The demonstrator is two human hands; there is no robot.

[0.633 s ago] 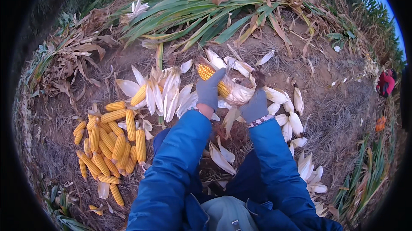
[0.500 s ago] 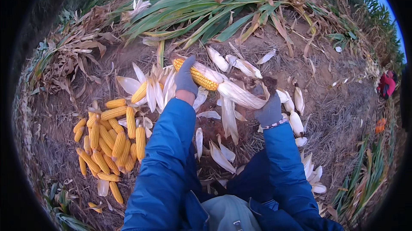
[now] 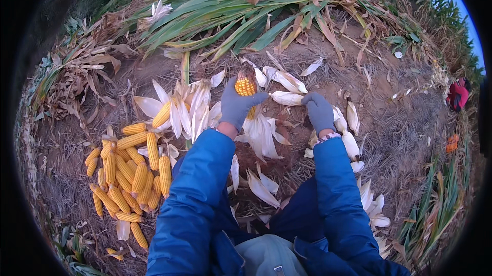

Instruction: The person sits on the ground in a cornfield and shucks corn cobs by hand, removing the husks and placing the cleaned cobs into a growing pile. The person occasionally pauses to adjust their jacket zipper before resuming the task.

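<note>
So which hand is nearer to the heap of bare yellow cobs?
Left. The left hand, gripping a partly husked ear, is right of the heap and farther forward; the right hand is well beyond it, farther right.

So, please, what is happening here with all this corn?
A person's gloved left hand is closed around a yellow cob, with pale husk spread below it. The gloved right hand is at the end of what looks like a wrapped ear; whether it grips it, I cannot tell. A pile of bare cobs lies to the left, and more wrapped ears to the right.
</note>
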